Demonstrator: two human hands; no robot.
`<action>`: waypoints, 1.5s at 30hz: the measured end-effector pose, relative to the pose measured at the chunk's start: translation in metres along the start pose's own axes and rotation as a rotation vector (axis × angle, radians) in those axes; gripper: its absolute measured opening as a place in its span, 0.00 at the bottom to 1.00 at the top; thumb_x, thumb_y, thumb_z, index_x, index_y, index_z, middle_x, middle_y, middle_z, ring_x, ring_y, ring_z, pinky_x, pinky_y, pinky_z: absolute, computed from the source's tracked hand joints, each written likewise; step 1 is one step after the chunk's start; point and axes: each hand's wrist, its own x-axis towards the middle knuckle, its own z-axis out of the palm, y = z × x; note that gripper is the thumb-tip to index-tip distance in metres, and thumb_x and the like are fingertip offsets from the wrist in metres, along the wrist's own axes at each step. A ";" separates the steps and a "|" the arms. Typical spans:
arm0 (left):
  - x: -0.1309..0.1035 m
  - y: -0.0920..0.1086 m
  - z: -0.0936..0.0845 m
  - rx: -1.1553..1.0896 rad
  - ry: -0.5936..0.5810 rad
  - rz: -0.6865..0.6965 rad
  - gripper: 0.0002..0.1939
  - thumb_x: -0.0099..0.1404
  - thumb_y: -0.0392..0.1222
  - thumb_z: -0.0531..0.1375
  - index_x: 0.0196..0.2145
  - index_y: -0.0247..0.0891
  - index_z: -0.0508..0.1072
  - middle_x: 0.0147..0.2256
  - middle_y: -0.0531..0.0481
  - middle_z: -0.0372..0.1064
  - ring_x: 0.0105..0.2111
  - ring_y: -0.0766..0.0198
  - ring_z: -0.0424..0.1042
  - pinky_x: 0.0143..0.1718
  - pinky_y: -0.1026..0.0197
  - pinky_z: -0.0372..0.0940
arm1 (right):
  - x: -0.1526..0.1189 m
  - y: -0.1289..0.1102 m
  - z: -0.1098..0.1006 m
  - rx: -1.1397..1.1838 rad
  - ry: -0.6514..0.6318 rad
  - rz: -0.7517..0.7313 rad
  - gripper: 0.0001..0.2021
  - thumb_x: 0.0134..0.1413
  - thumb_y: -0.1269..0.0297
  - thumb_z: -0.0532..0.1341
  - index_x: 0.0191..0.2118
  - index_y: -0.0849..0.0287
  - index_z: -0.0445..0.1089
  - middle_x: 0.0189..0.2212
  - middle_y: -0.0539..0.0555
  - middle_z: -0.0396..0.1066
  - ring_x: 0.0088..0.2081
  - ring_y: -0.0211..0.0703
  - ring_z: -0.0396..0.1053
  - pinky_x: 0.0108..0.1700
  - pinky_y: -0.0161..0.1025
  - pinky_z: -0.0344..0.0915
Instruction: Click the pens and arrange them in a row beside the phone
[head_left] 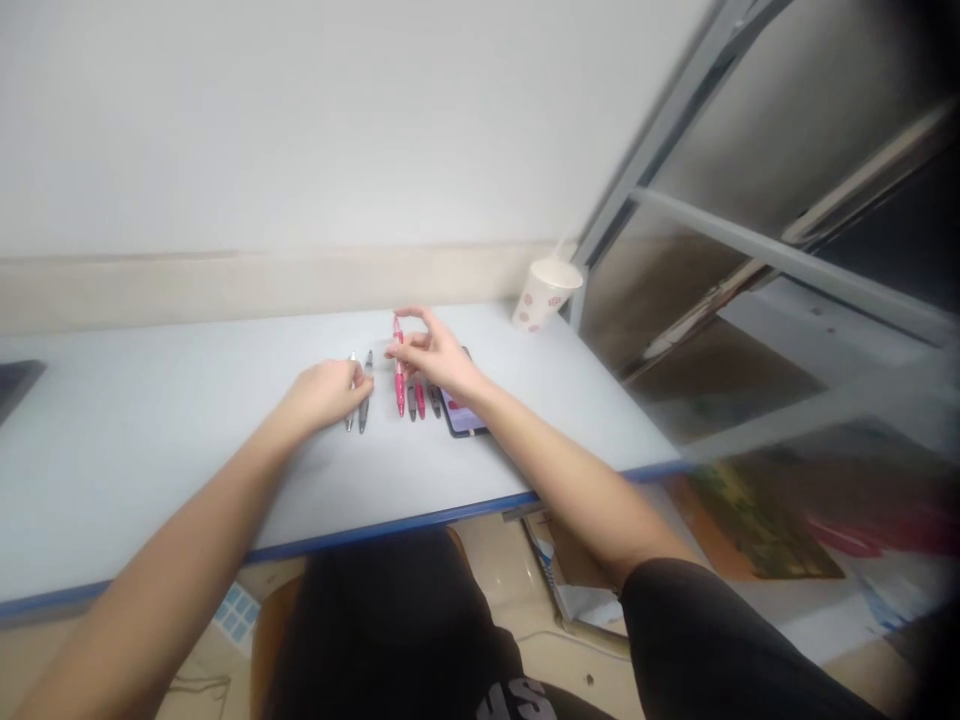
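Observation:
My left hand (326,395) rests on the table, its fingers closed at a dark grey pen (364,416). A silver pen (350,424) lies partly under those same fingers. My right hand (442,365) pinches a pink pen (400,392) between thumb and fingers, with the index finger reaching to its far end. Beside that pen, under the right hand, lie a grey pen (412,404), a second pink pen (421,402) and another grey pen (435,404). Their far ends are hidden by the hand. All the pens point roughly away from me.
A phone (463,420) with a lit screen lies partly beneath my right wrist. Toward the back right corner stands a paper cup (546,292) with a straw. The pale table (187,400) meets a wall behind, and a metal frame (750,240) rises on the right.

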 end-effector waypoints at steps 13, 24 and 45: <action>-0.003 0.003 -0.003 0.026 -0.025 0.026 0.17 0.72 0.49 0.49 0.33 0.40 0.74 0.34 0.40 0.78 0.36 0.48 0.77 0.32 0.55 0.60 | 0.011 -0.016 -0.046 0.031 0.268 -0.070 0.29 0.48 0.53 0.75 0.51 0.52 0.62 0.32 0.46 0.75 0.31 0.37 0.72 0.34 0.36 0.71; -0.005 0.001 -0.001 -0.045 -0.020 0.040 0.16 0.69 0.49 0.51 0.30 0.41 0.73 0.32 0.41 0.78 0.31 0.50 0.75 0.31 0.55 0.58 | -0.003 0.001 0.008 -0.106 0.021 -0.025 0.23 0.53 0.56 0.73 0.51 0.55 0.68 0.26 0.43 0.68 0.26 0.37 0.70 0.33 0.38 0.70; -0.005 -0.002 -0.001 -0.084 0.005 0.051 0.17 0.69 0.50 0.52 0.28 0.42 0.73 0.29 0.41 0.77 0.30 0.49 0.76 0.32 0.54 0.60 | 0.005 0.011 0.001 -0.700 -0.018 -0.094 0.23 0.65 0.59 0.65 0.62 0.57 0.66 0.39 0.53 0.76 0.34 0.42 0.72 0.44 0.43 0.70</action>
